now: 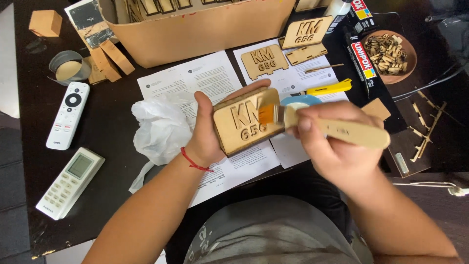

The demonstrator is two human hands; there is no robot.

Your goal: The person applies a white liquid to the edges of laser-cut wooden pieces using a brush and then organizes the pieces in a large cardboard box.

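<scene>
Wooden plaque [246, 122] sits clamped in my left hand [207, 134], face tilted up for the brush [322, 124] my right hand [332, 144] fingers grip, bristles seemingly touching it.

Your left hand [207, 134] grips a wooden plaque [244, 124]; at three o'clock, your right hand [330, 142] lays a brush [312, 124] on it.
</scene>
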